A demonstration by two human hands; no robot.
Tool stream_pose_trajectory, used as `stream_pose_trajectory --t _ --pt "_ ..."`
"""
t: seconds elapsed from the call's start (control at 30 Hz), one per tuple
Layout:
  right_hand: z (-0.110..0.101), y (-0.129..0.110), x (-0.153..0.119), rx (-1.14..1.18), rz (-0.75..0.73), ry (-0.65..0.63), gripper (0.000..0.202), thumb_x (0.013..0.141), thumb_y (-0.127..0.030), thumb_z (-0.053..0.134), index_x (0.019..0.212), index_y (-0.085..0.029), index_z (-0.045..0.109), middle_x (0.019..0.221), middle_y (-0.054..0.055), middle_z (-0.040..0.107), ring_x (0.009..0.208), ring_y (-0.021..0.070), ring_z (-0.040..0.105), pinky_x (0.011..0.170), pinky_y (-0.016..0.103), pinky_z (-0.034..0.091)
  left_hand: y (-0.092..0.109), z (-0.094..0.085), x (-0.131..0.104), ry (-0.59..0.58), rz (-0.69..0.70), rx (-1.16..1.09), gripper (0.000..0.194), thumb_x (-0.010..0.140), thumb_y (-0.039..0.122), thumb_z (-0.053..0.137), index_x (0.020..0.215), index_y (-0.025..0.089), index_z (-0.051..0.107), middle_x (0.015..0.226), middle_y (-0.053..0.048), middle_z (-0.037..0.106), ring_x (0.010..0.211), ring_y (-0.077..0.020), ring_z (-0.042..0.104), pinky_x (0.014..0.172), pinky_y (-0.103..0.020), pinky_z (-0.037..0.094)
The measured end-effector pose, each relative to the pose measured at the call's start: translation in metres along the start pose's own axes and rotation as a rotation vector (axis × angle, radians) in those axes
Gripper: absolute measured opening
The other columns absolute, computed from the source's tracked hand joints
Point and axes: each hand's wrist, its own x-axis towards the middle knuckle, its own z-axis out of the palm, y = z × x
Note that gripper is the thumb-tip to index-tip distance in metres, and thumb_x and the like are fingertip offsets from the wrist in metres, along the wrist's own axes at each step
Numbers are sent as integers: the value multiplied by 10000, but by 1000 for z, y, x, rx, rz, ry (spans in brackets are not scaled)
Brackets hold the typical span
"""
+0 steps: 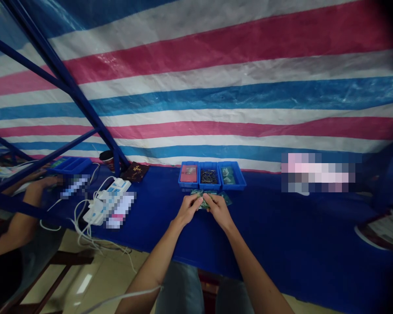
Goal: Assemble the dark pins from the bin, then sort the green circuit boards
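Note:
My left hand (189,208) and my right hand (218,207) meet over the table, fingers closed with the thumbs close together. Between them is a small, shiny green packet (203,204), partly covered by my fingers. Another green packet (227,199) lies on the table just beyond my right hand. Right behind my hands stand three joined blue bins. The left bin holds a red packet (188,173), the middle one many dark, thin screws or nails (208,176), and the right one green packets (228,175).
On the blue table (281,235), a white power strip (108,200) with tangled cables lies to the left, beside a dark brown pouch (135,172). Further left a co-worker's arm (26,205) reaches past a blue frame post (85,104). A round container (383,226) stands far right.

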Motion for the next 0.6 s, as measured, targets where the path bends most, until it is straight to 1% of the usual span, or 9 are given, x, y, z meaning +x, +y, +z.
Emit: stream_pose_trajectory --t 0.07,0.13,0.27,0.37,0.47,0.6 --pt "0 0 0 11 10 18 522 943 -578 514 616 -173 545 523 -17 497 482 115 446 473 236 312 1 0 0 4 2 27 519 954 518 473 603 138 515 552 9 458 548 -111 421 567 -254 297" --pt "1 -1 0 44 33 8 518 938 -590 512 633 -174 547 517 -21 496 452 108 427 455 235 301 2 -1 0 13 2 41 545 960 511 464 562 140 489 534 10 448 547 -109 417 580 -258 300" --pt "3 -3 0 100 54 -74 532 955 -596 478 652 -167 565 529 -16 517 427 99 427 448 232 307 3 -2 0 34 4 16 549 968 500 455 554 140 476 539 12 447 552 -105 407 587 -257 299" --pt "4 -2 1 76 49 -125 574 980 -585 435 615 -163 569 501 -16 501 425 97 431 469 234 321 3 -2 0 31 -2 -4 555 967 517 448 561 140 477 546 11 459 556 -106 409 584 -255 300" --pt "4 1 2 30 42 -104 614 975 -594 439 547 -165 538 465 -15 478 436 100 428 487 237 324 1 -2 1 23 -3 1 574 961 541 447 552 138 475 548 9 464 555 -105 412 585 -253 304" --pt "4 3 3 9 15 -83 617 960 -595 474 517 -168 521 470 -11 472 461 102 421 497 239 316 -2 -2 1 38 9 -1 580 955 554 455 559 132 490 543 14 452 545 -100 407 578 -250 297"
